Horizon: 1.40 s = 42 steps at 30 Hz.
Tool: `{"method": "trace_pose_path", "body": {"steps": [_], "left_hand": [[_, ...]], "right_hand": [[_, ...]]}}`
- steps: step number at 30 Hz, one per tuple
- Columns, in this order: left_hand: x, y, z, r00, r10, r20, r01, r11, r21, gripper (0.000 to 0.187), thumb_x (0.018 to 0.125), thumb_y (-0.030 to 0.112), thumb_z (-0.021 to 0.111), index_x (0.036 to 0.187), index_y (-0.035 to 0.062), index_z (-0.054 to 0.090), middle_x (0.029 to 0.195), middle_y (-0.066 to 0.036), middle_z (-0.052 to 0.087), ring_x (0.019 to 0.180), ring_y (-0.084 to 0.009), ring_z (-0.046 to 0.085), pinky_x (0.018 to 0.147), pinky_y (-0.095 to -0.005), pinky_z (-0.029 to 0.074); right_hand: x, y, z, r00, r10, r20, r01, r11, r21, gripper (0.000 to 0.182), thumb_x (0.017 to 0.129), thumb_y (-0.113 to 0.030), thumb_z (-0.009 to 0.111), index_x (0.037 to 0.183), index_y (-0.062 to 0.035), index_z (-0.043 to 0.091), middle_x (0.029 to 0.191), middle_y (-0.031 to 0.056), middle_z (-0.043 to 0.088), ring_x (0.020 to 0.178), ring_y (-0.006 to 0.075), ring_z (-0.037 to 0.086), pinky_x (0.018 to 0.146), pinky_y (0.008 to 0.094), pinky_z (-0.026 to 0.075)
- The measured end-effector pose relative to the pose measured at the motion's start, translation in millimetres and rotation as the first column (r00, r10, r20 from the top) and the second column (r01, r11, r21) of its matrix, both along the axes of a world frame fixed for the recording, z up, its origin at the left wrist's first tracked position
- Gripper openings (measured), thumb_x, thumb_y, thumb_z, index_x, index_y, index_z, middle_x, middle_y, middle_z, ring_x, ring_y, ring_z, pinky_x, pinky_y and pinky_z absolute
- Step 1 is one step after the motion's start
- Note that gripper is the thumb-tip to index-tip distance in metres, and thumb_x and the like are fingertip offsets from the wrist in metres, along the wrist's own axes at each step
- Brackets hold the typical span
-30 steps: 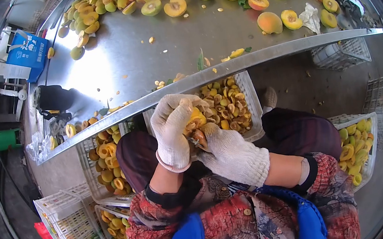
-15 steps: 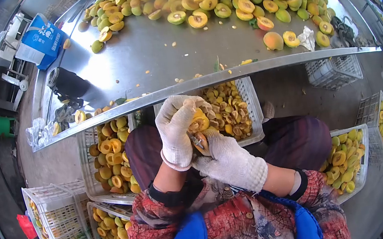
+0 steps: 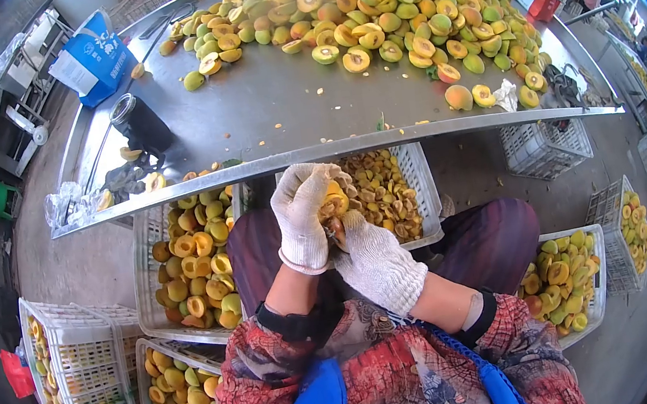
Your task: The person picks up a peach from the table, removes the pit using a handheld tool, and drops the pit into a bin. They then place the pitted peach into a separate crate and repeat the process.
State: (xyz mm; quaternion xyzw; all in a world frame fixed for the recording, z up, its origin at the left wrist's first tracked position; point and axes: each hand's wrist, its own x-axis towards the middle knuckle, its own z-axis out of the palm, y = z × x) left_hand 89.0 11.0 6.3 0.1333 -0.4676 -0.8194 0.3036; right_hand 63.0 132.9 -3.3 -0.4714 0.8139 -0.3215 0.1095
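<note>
My left hand (image 3: 305, 217), in a white knit glove, is closed round a yellow halved fruit (image 3: 333, 203) above the crate in front of my lap. Just below and to the right, my gloved right hand (image 3: 378, 264) is closed on a small tool with a brownish handle (image 3: 335, 229); its tip is hidden at the fruit. Both hands are close together. Beneath them, a white crate (image 3: 424, 188) holds many small fruit pieces and pits (image 3: 388, 193). Beyond the metal table's edge lies a large pile of green and orange fruit (image 3: 396, 10), many cut in half.
The metal table (image 3: 246, 122) bears a dark cup (image 3: 143, 126), a blue box (image 3: 93, 61) and crumpled white tissue (image 3: 505, 96). Crates of halved fruit stand at left (image 3: 145, 285) and right (image 3: 595, 279). Stacked crates (image 3: 101, 382) are at lower left. A person is at upper right.
The view has shifted, so the table and crates appear displaced. Both hands remain together at the fruit, with the right hand turned slightly more upright.
</note>
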Motion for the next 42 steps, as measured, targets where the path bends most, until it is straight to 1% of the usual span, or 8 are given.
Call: {"method": "trace_pose_path", "body": {"steps": [11,14,18,21,25,28,32,42], "left_hand": [[23.6,-13.3,0.3,1.000,0.023,-0.006,-0.023,0.998,0.059,0.020,0.088,0.020,0.060,0.088,-0.0001,0.058,0.079,-0.015,0.063,0.065,-0.0237,0.063,0.058,-0.0330,0.054],[33.5,-16.7,3.2,0.998,-0.063,-0.020,0.063,0.997,0.046,0.018,0.088,0.016,0.059,0.089,-0.0023,0.060,0.080,-0.014,0.064,0.067,-0.0199,0.063,0.061,-0.0300,0.052],[44.1,-16.0,20.6,0.988,-0.153,0.000,0.153,0.988,-0.024,0.017,0.087,0.013,0.060,0.091,-0.0040,0.061,0.081,-0.012,0.065,0.068,-0.0174,0.062,0.065,-0.0288,0.051],[52.7,-16.5,46.5,0.969,-0.223,0.107,0.239,0.957,-0.165,0.015,0.087,0.011,0.060,0.090,-0.0026,0.063,0.082,-0.008,0.066,0.070,-0.0128,0.061,0.066,-0.0258,0.049],[61.8,-15.1,72.2,0.928,-0.318,0.192,0.359,0.899,-0.249,0.014,0.085,0.012,0.063,0.091,-0.0006,0.065,0.082,-0.005,0.066,0.072,-0.0081,0.059,0.065,-0.0230,0.047],[67.1,-13.0,81.6,0.895,-0.375,0.242,0.430,0.869,-0.243,0.014,0.085,0.011,0.063,0.091,-0.0014,0.065,0.081,-0.004,0.065,0.074,-0.0079,0.059,0.066,-0.0229,0.048],[72.2,-6.8,84.7,0.867,-0.388,0.312,0.471,0.843,-0.260,0.012,0.083,0.009,0.065,0.087,-0.0021,0.065,0.080,-0.004,0.065,0.075,-0.0087,0.059,0.067,-0.0236,0.048],[64.5,-7.8,82.0,0.777,-0.406,0.481,0.604,0.697,-0.387,0.013,0.081,0.011,0.070,0.085,-0.0011,0.067,0.080,-0.004,0.064,0.077,-0.0084,0.059,0.069,-0.0245,0.048]], "right_hand": [[19.5,-16.4,-12.4,0.996,0.029,-0.083,-0.034,0.997,-0.070,0.027,0.083,-0.021,0.060,0.100,-0.0006,0.056,0.080,0.0218,0.060,0.072,0.0411,0.060,0.062,0.0473,0.049],[22.2,-10.3,11.0,0.984,0.068,0.166,-0.060,0.997,-0.053,0.028,0.082,-0.021,0.062,0.098,0.0007,0.055,0.074,0.0194,0.060,0.065,0.0367,0.061,0.061,0.0434,0.050],[16.7,1.4,50.7,0.757,0.117,0.643,-0.152,0.988,0.000,0.029,0.082,-0.020,0.065,0.098,0.0007,0.054,0.071,0.0095,0.060,0.060,0.0226,0.061,0.056,0.0361,0.049],[7.5,10.6,98.3,0.408,0.084,0.909,-0.260,0.965,0.027,0.030,0.082,-0.022,0.067,0.101,-0.0026,0.054,0.072,0.0028,0.058,0.056,0.0113,0.057,0.047,0.0271,0.046],[6.2,18.6,127.7,0.289,0.007,0.957,-0.360,0.927,0.102,0.030,0.083,-0.021,0.065,0.102,-0.0016,0.053,0.073,0.0045,0.057,0.057,0.0111,0.055,0.051,0.0273,0.048],[17.1,18.9,109.0,0.670,0.171,0.722,-0.347,0.932,0.101,0.029,0.084,-0.021,0.062,0.101,-0.0002,0.053,0.076,0.0066,0.058,0.067,0.0137,0.057,0.061,0.0298,0.049],[23.8,27.1,96.2,0.430,0.113,0.896,-0.384,0.921,0.068,0.038,0.085,-0.026,0.060,0.105,0.0031,0.047,0.080,0.0166,0.060,0.074,0.0226,0.064,0.066,0.0329,0.052],[26.2,31.7,75.8,0.596,0.191,0.780,-0.368,0.928,0.054,0.029,0.083,-0.025,0.062,0.094,0.0005,0.052,0.073,0.0127,0.061,0.065,0.0208,0.062,0.061,0.0323,0.050]]}}
